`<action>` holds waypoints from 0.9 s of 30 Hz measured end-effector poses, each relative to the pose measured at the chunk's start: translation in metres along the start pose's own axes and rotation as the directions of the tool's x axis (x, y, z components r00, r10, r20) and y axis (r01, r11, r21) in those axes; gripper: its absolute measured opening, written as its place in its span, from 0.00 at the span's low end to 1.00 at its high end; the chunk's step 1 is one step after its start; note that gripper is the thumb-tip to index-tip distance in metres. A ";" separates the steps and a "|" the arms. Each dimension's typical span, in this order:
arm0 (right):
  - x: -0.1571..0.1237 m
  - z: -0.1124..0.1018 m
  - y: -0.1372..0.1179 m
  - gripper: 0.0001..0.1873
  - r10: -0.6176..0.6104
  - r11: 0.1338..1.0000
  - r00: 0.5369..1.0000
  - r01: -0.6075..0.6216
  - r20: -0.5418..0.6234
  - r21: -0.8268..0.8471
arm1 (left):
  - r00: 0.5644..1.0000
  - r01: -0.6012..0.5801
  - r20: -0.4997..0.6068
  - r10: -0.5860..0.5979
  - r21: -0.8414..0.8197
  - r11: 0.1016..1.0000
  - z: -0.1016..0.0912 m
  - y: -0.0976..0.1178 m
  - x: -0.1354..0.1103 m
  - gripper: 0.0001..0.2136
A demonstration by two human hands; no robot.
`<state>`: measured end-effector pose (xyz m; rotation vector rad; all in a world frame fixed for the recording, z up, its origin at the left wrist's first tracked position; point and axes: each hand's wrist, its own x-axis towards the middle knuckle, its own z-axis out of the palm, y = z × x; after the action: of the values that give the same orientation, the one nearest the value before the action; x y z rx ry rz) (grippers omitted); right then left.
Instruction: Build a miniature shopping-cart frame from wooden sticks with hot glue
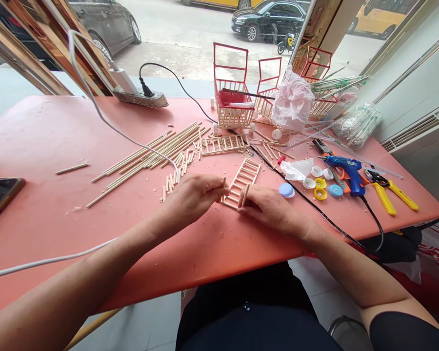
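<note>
Just in front of me on the table, my left hand (208, 192) pinches a short wooden stick (224, 183) upright between thumb and fingers. Beside it, my right hand (267, 204) is closed on another short wooden stick (246, 195), which leans slightly. Between and behind the hands lies a ladder-like wooden frame (247, 174) with several rungs, its near end close to my fingers. A second ladder-like frame (225, 144) lies farther back. Short cut sticks (183, 165) are scattered behind my left hand.
Long wooden sticks (149, 156) lie at left-centre. A blue glue gun (346, 170), yellow-handled pliers (391, 195) and bottle caps (320, 187) sit at right. Small red-trimmed carts (234, 107) stand at the back. A black cable (300, 183) and white cable (91, 92) cross the pink table (161, 258).
</note>
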<state>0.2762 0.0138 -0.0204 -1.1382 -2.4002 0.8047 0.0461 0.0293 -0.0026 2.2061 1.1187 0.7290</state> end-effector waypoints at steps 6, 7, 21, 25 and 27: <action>-0.001 0.000 0.001 0.07 -0.013 1.000 1.000 0.013 -0.008 -0.007 | 1.000 0.003 -0.002 -0.003 0.011 1.000 0.000 0.001 -0.001 0.15; -0.001 0.000 0.001 0.07 -0.015 1.000 1.000 0.015 -0.009 -0.007 | 1.000 0.003 -0.002 -0.003 0.012 1.000 0.000 0.001 -0.001 0.15; -0.001 0.000 0.000 0.07 -0.017 1.000 1.000 0.017 -0.014 -0.010 | 1.000 0.002 -0.007 -0.002 0.012 1.000 0.000 0.002 -0.001 0.15; -0.001 0.001 0.001 0.07 -0.010 1.000 1.000 0.010 -0.007 -0.013 | 1.000 0.000 -0.004 0.000 0.014 1.000 0.000 0.002 -0.001 0.14; 0.000 0.001 0.001 0.06 -0.006 1.000 1.000 0.006 0.002 -0.014 | 1.000 -0.001 -0.001 0.001 0.014 1.000 0.000 0.002 0.000 0.14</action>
<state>0.2766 0.0141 -0.0215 -1.1359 -2.4135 0.7892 0.0467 0.0283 -0.0015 2.2180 1.1270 0.7251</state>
